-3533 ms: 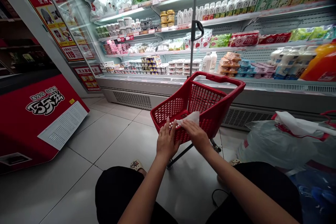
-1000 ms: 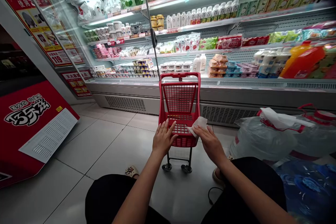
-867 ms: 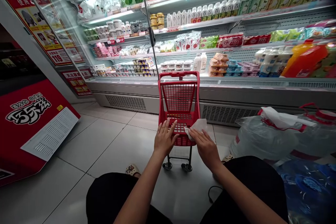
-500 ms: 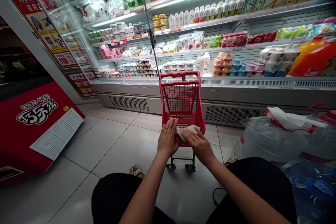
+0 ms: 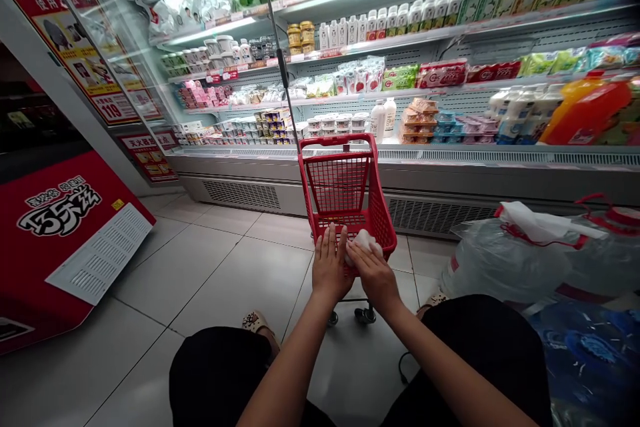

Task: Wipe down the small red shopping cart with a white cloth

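Note:
A small red shopping cart (image 5: 337,183) stands on the tiled floor between my knees, slightly turned. My left hand (image 5: 330,265) lies at its near rim, fingers stretched out, with nothing seen in its grasp. Beside it, my right hand (image 5: 373,272) presses a crumpled white cloth or tissue (image 5: 367,240) against the near edge of the cart. The fingers of the right hand lie over the white piece, and part of it bulges out above them. Both palms face down and are hidden.
A lit refrigerated shelf unit (image 5: 340,163) with dairy products runs across the back. To the left stands a red freezer cabinet (image 5: 70,240). Large water bottles (image 5: 590,353) and a plastic-wrapped pack (image 5: 505,260) sit at the right. A black cable (image 5: 403,368) lies on the floor.
Both hands have shifted a little, the left one rightward, closer to the right. The white piece is more bunched up. The cart has turned slightly, its near end swinging right.

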Demonstrator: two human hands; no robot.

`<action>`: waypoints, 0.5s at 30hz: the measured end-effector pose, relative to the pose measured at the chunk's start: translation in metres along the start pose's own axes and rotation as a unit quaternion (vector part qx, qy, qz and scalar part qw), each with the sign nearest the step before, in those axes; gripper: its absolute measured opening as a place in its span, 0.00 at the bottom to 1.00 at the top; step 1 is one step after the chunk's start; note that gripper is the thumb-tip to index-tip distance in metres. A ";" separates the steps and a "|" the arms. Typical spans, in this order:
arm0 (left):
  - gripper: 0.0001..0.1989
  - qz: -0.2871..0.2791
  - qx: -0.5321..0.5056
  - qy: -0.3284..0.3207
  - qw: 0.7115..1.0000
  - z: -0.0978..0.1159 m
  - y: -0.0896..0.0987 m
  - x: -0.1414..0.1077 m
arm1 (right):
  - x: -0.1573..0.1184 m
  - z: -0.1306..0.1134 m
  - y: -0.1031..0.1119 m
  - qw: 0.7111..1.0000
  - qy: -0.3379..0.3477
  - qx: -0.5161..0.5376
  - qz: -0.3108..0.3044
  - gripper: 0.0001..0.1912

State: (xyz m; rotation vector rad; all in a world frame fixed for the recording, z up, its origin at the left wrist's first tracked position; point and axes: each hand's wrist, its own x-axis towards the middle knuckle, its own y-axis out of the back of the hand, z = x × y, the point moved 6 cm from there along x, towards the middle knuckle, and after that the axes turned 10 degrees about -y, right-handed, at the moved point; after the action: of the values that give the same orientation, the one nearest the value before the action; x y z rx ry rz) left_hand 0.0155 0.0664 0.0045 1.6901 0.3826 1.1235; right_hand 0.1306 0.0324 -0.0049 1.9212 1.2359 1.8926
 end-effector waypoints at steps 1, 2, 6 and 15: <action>0.54 0.000 0.002 0.000 1.000 -0.001 0.000 0.000 | 0.002 -0.005 -0.002 1.000 0.006 0.004 0.001 0.32; 0.54 -0.001 0.004 -0.003 1.000 -0.003 0.000 -0.001 | 0.003 -0.006 -0.003 1.000 0.013 0.006 -0.001 0.33; 0.54 -0.010 0.003 -0.026 1.000 -0.012 0.004 -0.004 | -0.004 0.015 0.011 0.998 0.047 -0.002 -0.031 0.35; 0.56 0.002 0.007 -0.002 1.000 0.004 0.002 -0.001 | -0.028 0.068 0.032 0.998 -0.053 -0.031 -0.003 0.38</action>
State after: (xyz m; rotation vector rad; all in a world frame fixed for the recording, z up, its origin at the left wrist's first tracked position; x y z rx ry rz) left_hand 0.0176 0.0626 0.0054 1.7061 0.3841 1.1222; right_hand 0.2085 0.0223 -0.0172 1.9561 1.1371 1.7794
